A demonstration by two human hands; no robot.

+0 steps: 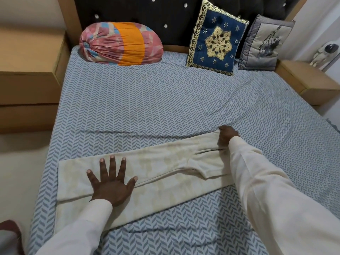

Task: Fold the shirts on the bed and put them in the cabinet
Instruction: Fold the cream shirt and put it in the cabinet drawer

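On the bed point(165, 107), left hand point(110, 183) splayed flat on the shirt point(161, 170), right hand point(227, 136) pinching its far end — a hasty pull could undo the fold.

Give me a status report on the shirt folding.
Left hand flat, pinning cream shirt. Right hand gripping its far end. Shirt folded lengthwise on bed. Nothing in the way.
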